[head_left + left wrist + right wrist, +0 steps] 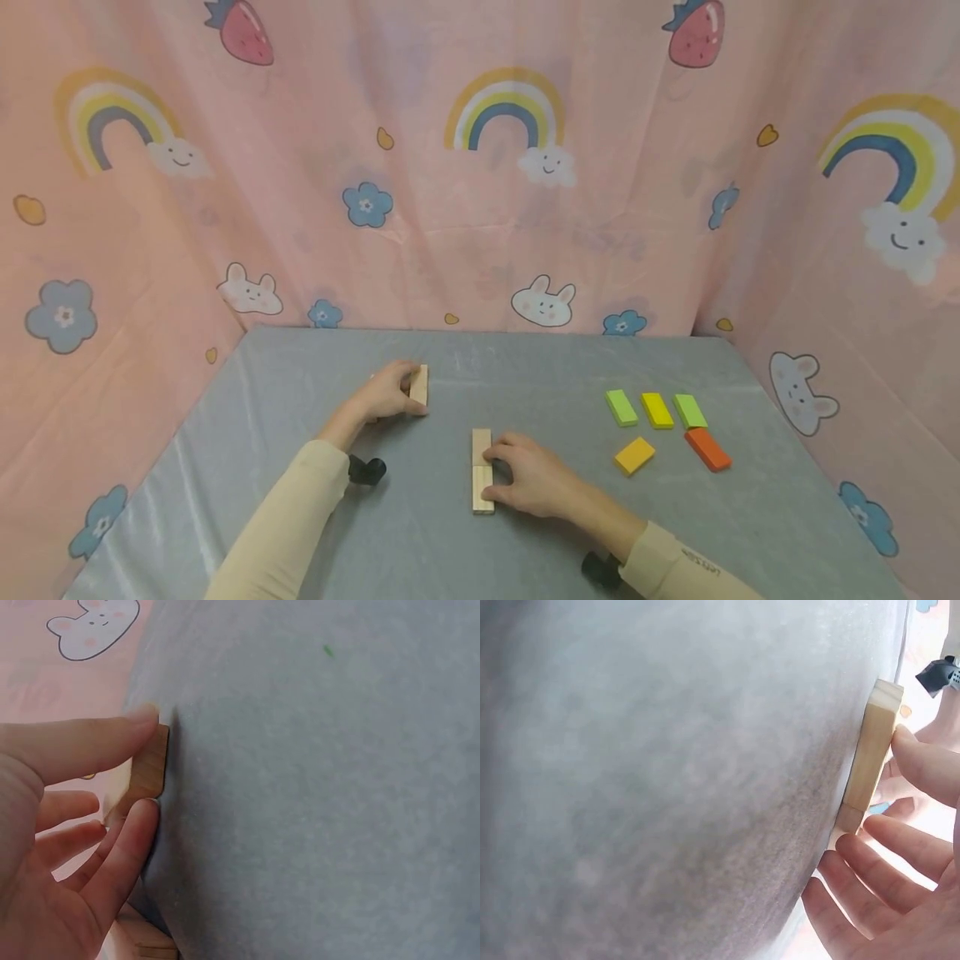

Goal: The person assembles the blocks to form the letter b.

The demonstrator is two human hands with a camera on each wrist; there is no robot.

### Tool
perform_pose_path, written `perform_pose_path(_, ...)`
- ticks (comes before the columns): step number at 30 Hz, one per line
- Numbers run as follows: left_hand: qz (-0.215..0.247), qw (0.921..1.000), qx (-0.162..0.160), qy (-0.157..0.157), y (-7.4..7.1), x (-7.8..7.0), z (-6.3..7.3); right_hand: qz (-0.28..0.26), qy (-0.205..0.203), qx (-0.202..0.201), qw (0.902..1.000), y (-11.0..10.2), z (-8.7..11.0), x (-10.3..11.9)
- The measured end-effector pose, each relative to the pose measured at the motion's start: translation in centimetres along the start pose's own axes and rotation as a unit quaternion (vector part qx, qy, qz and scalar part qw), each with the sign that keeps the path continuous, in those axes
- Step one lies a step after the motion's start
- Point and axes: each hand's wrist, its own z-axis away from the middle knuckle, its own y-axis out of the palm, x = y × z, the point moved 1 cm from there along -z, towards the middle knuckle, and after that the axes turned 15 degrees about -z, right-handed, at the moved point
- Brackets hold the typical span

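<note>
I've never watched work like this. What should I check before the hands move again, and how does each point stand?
1. Left hand free for something else: not ok; its fingers pinch a pale, rectangular wooden block.
2. That block lifted off the grey tabletop: cannot tell.
3. Two other pale, rectangular wooden blocks meeting end to end: ok.
4. Right hand touching that pair: ok.
5. Right hand gripping firmly, not just steadying: cannot tell.
6. Five green, yellow and orange rectangular blocks apart from both hands: ok, off to the right.
</note>
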Motion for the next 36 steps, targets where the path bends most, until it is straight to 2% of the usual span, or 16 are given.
perform_pose_path(5,-0.005,1.0000,0.002,-0.006,0.1,0.0,0.0,0.000,-0.005,-0.001,1.0000,0.0,0.0,0.0)
perform_pose_path(16,-0.023,0.9997,-0.003,-0.005,0.5,-0.8,-0.1,0.006,0.017,0.011,0.9998,0.0,-0.1,0.0)
perform_pose_path(24,-0.002,0.9999,0.001,0.012,0.9,-1.7,-0.1,0.009,0.005,0.007,0.9999,0.0,0.1,0.1)
perform_pose_path(31,0.017,0.9991,-0.020,0.034,1.4,-3.0,-0.2,0.013,0.007,0.006,0.9999,0.1,0.1,0.2)
perform_pose_path(36,0.010,0.9984,-0.027,0.048,1.7,-3.8,-0.1,0.013,0.007,0.006,0.9999,0.2,0.0,0.2)
